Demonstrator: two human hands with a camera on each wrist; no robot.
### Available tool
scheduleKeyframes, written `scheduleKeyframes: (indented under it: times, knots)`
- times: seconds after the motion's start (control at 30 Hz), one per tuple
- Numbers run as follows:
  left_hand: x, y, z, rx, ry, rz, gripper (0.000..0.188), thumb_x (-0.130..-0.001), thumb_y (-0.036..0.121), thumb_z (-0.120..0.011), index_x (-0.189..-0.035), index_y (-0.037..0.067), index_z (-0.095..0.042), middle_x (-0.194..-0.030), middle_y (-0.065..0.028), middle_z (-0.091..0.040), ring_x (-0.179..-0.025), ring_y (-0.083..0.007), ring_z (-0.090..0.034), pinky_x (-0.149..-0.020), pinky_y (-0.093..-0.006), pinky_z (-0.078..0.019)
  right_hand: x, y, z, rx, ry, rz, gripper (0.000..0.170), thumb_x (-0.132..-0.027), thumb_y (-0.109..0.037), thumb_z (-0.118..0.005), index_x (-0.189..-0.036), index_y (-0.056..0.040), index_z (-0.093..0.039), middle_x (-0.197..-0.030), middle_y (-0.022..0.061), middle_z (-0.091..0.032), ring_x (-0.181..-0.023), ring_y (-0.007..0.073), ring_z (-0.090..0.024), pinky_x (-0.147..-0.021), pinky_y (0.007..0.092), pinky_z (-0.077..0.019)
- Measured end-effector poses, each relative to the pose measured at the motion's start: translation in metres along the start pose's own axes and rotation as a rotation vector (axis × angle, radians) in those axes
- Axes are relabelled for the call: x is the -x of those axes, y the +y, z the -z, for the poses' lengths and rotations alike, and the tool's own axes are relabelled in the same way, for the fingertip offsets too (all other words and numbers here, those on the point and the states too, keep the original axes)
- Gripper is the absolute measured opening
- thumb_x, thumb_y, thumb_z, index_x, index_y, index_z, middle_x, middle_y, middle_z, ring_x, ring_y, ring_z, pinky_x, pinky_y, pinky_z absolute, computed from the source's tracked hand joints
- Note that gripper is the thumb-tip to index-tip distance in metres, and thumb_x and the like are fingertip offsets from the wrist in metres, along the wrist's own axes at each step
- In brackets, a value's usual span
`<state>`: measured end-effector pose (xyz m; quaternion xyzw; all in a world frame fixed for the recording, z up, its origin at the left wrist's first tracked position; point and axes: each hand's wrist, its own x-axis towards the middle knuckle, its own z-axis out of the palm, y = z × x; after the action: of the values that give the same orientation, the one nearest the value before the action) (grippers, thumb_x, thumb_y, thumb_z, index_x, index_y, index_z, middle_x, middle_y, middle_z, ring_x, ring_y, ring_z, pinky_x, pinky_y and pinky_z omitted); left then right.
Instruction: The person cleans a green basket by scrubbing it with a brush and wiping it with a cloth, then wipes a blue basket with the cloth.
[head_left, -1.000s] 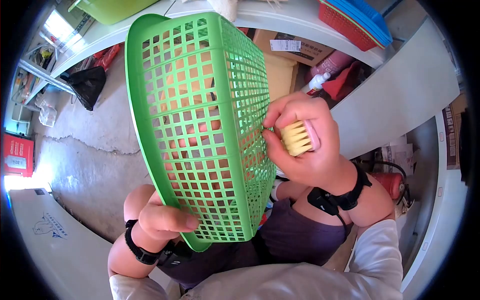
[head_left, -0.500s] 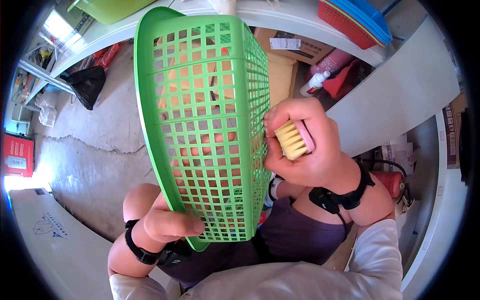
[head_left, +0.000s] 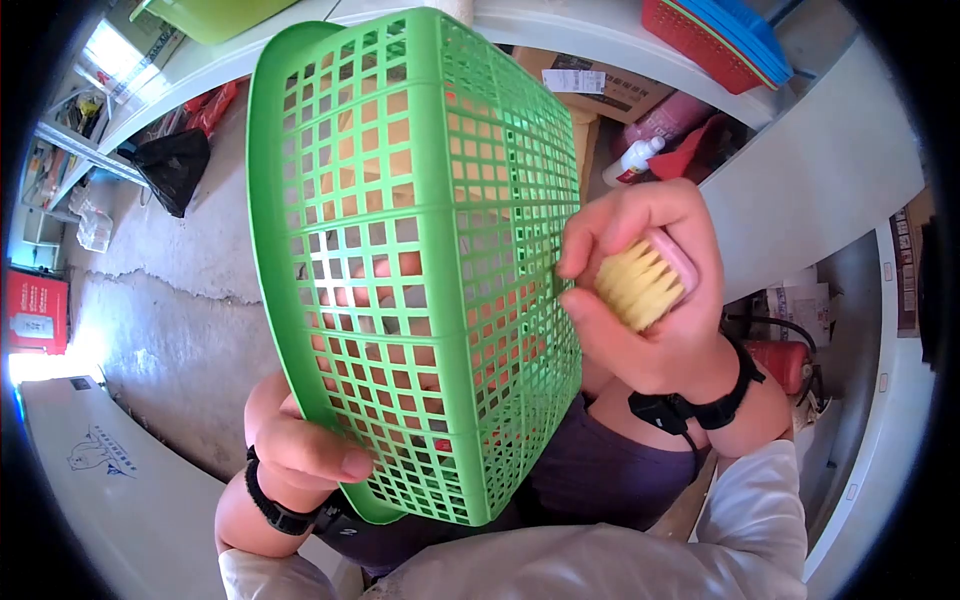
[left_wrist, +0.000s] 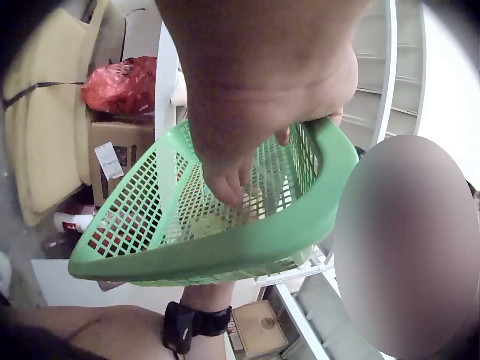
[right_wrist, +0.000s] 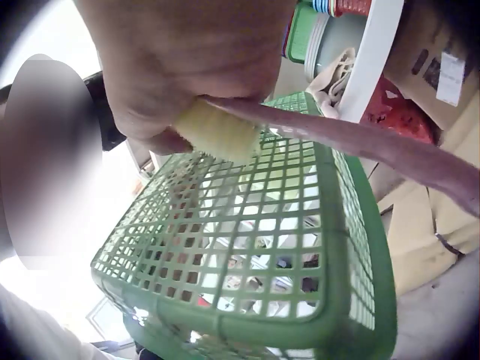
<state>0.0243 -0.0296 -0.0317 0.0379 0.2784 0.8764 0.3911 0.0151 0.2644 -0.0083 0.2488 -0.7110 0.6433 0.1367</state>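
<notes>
A green plastic basket (head_left: 440, 300) is held up on its side in the head view, its rim to the left and its bottom facing the right hand. The left hand (head_left: 310, 445) grips the rim at the lower left, thumb outside; its other fingers show through the holes. In the left wrist view the left hand (left_wrist: 262, 120) reaches inside the basket (left_wrist: 225, 251). The right hand (head_left: 655, 290) holds a pink brush (head_left: 640, 285) with pale yellow bristles, its fingertips at the basket's bottom. In the right wrist view, the brush bristles (right_wrist: 217, 131) lie close over the mesh.
A white bench (head_left: 540, 35) runs across the back, with red and blue baskets (head_left: 715, 45) at its right and a green tub (head_left: 205, 15) at its left. Beneath it are a cardboard box (head_left: 600, 85) and white bottle (head_left: 635, 160). A red extinguisher (head_left: 780, 365) stands at right.
The basket has turned so more of its bottom shows. The right hand has moved to the right with the brush, and the left hand has shifted slightly left and down with the rim.
</notes>
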Motion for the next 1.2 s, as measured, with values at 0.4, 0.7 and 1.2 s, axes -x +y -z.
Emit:
scheduleKeyframes:
  times: [0.4,0.7,1.2]
  knots:
    - [-0.025,-0.001,-0.029,-0.843,-0.141,-0.113,0.078,-0.069,-0.001,-0.056,-0.144,-0.006,-0.036,-0.138,-0.0195,-0.050,-0.125,-0.0306,-0.051,-0.104,-0.0415,-0.0407,0.001,0.002,-0.022,-0.289,0.193,-0.408,0.032,-0.084,0.011,-0.065,-0.106,-0.0036,-0.048,-0.100,0.0066,-0.062,-0.094,0.0089,-0.058,-0.080,0.0233,-0.0487]
    - [-0.039,-0.009,-0.027,-0.822,-0.307,-0.158,0.091,-0.062,-0.010,-0.042,-0.151,-0.006,-0.024,-0.152,-0.0180,-0.036,-0.141,-0.0276,-0.035,-0.112,-0.0383,-0.0308,-0.001,0.002,-0.025,-0.224,0.266,-0.557,0.027,-0.085,0.010,-0.065,-0.105,-0.0021,-0.051,-0.095,0.0049,-0.063,-0.089,0.0076,-0.059,-0.078,0.0225,-0.0488]
    - [-0.031,-0.011,-0.028,-0.729,-0.124,-0.039,0.095,-0.063,0.003,-0.052,-0.153,0.000,-0.023,-0.144,-0.0141,-0.046,-0.132,-0.0261,-0.046,-0.107,-0.0401,-0.0391,-0.001,-0.006,-0.035,-0.224,0.274,-0.481,0.026,-0.085,0.008,-0.065,-0.104,-0.0024,-0.050,-0.095,0.0045,-0.062,-0.089,0.0078,-0.058,-0.078,0.0236,-0.0489]
